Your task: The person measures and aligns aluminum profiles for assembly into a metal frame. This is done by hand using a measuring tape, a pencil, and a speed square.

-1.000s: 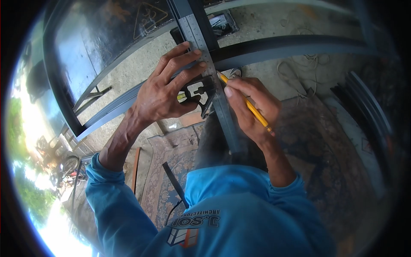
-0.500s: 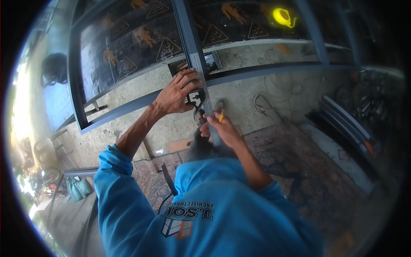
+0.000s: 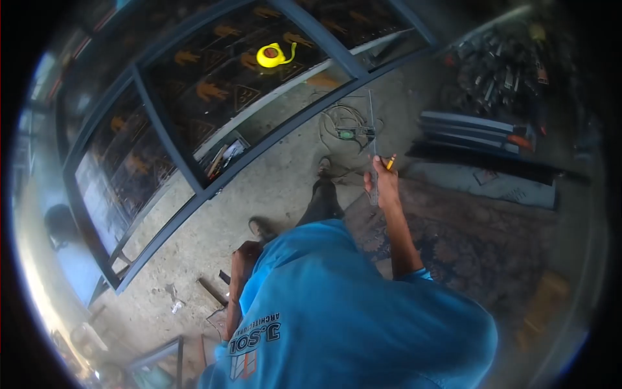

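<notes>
My right hand is closed around a metal ruler seen nearly edge-on. A yellow pencil sticks out beside the thumb of the same hand. This hand is held out right of my body, apart from the grey metal frame. My left hand is drawn back low beside my hip, against the blue shirt. Its fingers are turned away and partly hidden, so whether it holds something does not show. A yellow tape measure lies on the dark printed sheeting within the frame.
A tray of small tools sits by a frame crossbar. Coiled cord lies on the concrete floor beyond my feet. Metal profiles and a pile of offcuts are at the right. A patterned rug lies below them.
Both hands have left the frame's crossbar. My right hand has moved right with the ruler and pencil; my left has dropped to my hip. The view has turned toward the right.
</notes>
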Action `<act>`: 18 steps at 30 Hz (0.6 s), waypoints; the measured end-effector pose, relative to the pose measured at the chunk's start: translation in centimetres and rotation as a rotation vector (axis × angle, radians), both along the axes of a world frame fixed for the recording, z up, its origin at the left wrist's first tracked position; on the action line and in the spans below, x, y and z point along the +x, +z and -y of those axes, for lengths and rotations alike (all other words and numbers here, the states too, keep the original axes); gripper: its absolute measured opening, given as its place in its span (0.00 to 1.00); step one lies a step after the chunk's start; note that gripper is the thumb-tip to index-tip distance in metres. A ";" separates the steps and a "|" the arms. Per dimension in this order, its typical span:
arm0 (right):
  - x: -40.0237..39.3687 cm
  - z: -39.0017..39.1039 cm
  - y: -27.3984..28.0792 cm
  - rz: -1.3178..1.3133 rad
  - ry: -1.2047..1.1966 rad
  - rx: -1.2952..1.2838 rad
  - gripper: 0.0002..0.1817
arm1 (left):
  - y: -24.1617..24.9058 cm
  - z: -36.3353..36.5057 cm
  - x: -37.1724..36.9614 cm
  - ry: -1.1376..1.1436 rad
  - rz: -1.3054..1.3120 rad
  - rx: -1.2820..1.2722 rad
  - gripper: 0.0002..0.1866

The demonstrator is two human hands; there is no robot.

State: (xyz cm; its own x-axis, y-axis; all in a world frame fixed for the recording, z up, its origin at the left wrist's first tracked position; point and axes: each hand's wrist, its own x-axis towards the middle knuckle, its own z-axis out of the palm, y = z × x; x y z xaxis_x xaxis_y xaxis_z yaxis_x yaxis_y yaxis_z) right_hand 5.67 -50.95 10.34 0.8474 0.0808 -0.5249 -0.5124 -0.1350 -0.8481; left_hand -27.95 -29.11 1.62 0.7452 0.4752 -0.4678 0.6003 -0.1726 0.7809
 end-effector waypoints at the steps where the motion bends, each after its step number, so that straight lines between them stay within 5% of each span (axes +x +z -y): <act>1: 1.7 1.1 -0.3 0.065 0.015 -0.025 0.18 | 0.2 0.2 2.0 -0.005 -0.015 -0.007 0.10; 5: 12.4 5.1 -1.5 0.101 -0.017 -0.034 0.19 | -0.2 0.9 15.1 0.021 0.030 0.099 0.09; 13: 24.5 8.4 -1.5 0.048 0.370 -0.121 0.23 | 4.7 2.4 42.7 0.311 0.310 0.062 0.10; 15: 25.1 7.7 -2.3 -0.040 0.413 -0.107 0.23 | 6.2 3.2 47.4 0.225 0.372 0.139 0.15; 17: 25.1 6.3 -3.2 -0.153 0.462 -0.075 0.24 | 5.9 3.1 50.4 -0.195 0.375 0.374 0.30; 18: 25.0 5.3 -4.1 -0.163 0.453 -0.072 0.24 | 5.7 3.3 51.2 -0.207 0.368 0.372 0.30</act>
State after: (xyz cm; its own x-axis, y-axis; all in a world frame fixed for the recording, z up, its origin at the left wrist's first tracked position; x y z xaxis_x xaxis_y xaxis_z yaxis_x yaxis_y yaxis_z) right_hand 30.70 -56.21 6.21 0.6417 0.3815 -0.6653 -0.5138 -0.4302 -0.7422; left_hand 23.28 -32.45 7.35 0.9227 0.3853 0.0113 0.2246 -0.5612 0.7966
